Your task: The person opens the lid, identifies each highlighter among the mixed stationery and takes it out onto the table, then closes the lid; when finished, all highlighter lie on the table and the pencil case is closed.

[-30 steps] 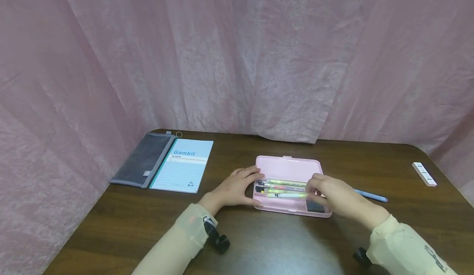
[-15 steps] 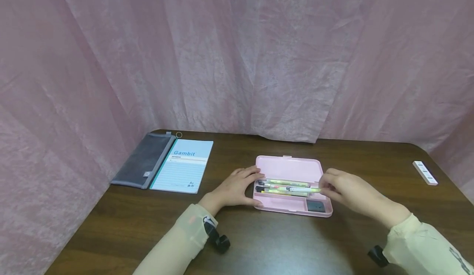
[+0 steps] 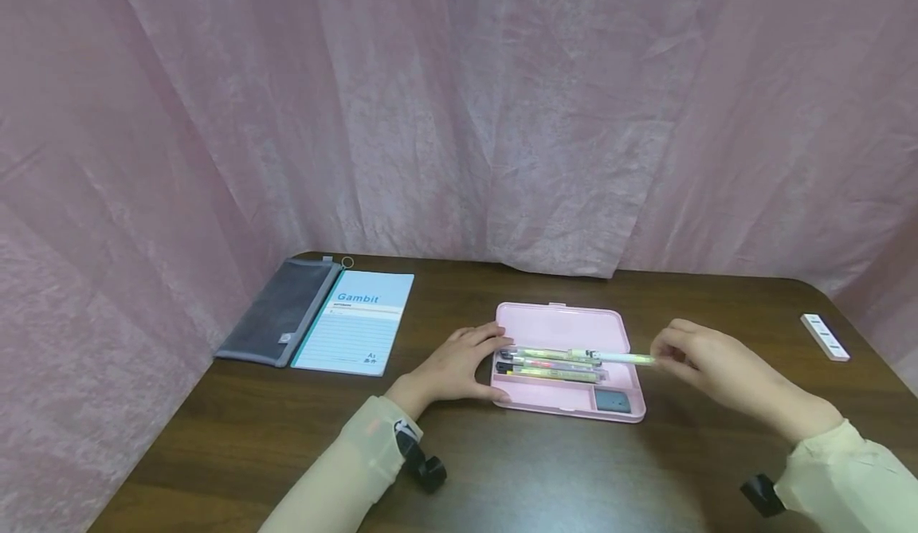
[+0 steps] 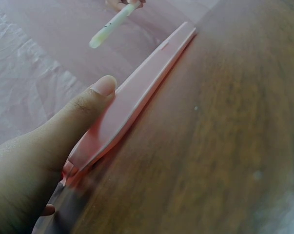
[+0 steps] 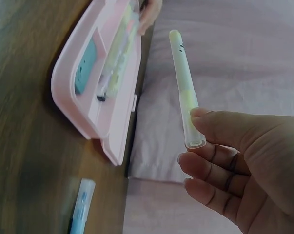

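An open pink pencil case [image 3: 559,327] lies on the table, with several patterned pens [image 3: 548,373] in its long compartment and a dark eraser [image 3: 612,400] in the small front one. My left hand [image 3: 452,364] holds the case's left end, thumb at the front edge and fingers at the back. My right hand [image 3: 706,366] pinches a white and yellow highlighter [image 5: 186,73] by its capped end between thumb and fingers. In the right wrist view its free end points up, and in the head view it overlaps the case's right side.
A blue notebook [image 3: 355,322] and a dark grey zip pouch [image 3: 280,310] lie side by side at the left. Far right is a small white bar with dark marks [image 3: 825,337]. A blue pen [image 5: 82,207] lies right of the case. Pink curtains [image 3: 459,119] hang behind.
My right hand has moved right from over the pencil case, drawing the highlighter out from among the pens. It now covers the blue pen in the head view. My left hand stays put.
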The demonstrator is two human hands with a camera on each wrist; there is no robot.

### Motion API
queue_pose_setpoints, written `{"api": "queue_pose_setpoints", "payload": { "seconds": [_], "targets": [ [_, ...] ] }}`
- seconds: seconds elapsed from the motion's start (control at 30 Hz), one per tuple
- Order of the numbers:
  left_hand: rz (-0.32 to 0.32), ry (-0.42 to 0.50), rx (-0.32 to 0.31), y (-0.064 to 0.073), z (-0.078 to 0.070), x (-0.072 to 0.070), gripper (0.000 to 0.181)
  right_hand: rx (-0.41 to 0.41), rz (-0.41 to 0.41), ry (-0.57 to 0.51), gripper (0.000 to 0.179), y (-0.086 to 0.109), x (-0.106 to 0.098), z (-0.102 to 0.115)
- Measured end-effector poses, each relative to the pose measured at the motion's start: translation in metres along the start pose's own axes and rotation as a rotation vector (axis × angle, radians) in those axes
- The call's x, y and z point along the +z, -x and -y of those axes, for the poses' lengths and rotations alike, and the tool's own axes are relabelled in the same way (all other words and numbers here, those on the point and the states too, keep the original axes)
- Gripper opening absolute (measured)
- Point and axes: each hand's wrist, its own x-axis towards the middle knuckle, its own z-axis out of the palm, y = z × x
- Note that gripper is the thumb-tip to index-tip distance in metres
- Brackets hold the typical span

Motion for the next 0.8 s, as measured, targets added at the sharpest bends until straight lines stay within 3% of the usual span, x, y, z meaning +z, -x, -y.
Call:
{"api": "queue_pose_setpoints", "payload": {
  "seconds": [0.8],
  "targets": [
    [-0.011, -0.024, 0.007, -0.001, 0.003, 0.004, 0.086, 0.071, -0.111, 0.054, 0.025, 0.047, 0.008, -0.046]
  ]
}}
